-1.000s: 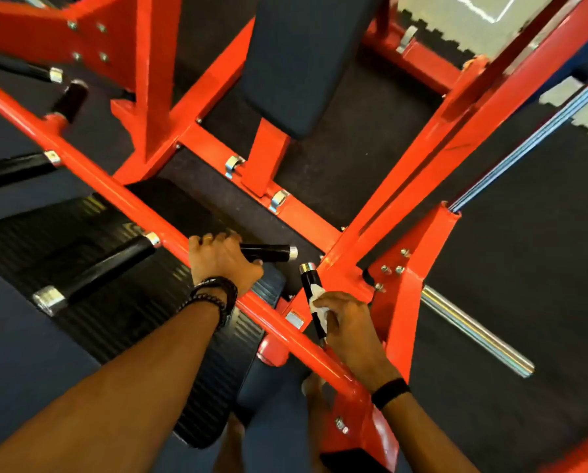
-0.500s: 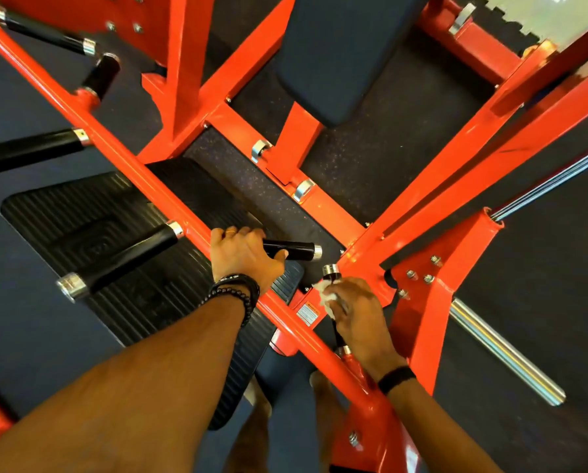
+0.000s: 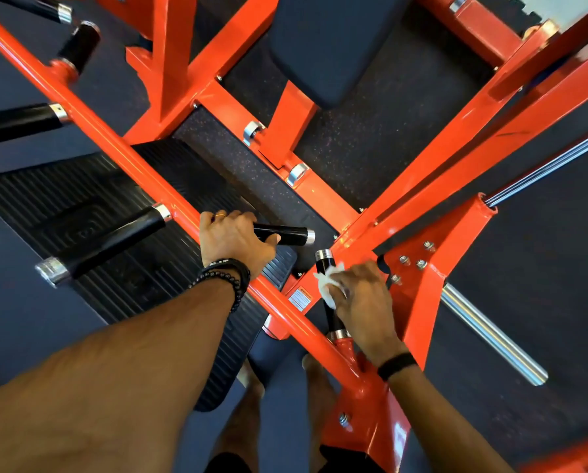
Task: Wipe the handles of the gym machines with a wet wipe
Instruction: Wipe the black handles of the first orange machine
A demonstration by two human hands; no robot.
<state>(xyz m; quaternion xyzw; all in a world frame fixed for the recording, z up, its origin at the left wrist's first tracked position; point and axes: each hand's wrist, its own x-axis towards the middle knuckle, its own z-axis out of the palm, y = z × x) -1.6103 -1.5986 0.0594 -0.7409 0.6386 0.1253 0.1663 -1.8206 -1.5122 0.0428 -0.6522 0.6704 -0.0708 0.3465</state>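
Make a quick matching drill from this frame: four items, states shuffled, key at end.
Items:
1. wet wipe
2. left hand
3. chrome bar
4. back pad

States:
A. bare, sticks out at right, untouched
B. grips a horizontal black handle
C. pressed on an upright black handle by the right hand
D. dark, at top centre

Pairs: 1-C, 2-B, 3-A, 4-D

You had two hands in view, your left hand [image 3: 232, 238] and your right hand [image 3: 362, 300], and one wet wipe [image 3: 326, 285]. Six black handles [image 3: 282, 234] showed on the one red frame [image 3: 121, 145]. There was one ribbed footplate [image 3: 63, 196], one dark pad [image 3: 333, 39], one chrome bar [image 3: 490, 332] and one warning sticker [image 3: 301, 298]. You wore two beaded bracelets [image 3: 229, 273] and one black wristband [image 3: 396, 365].
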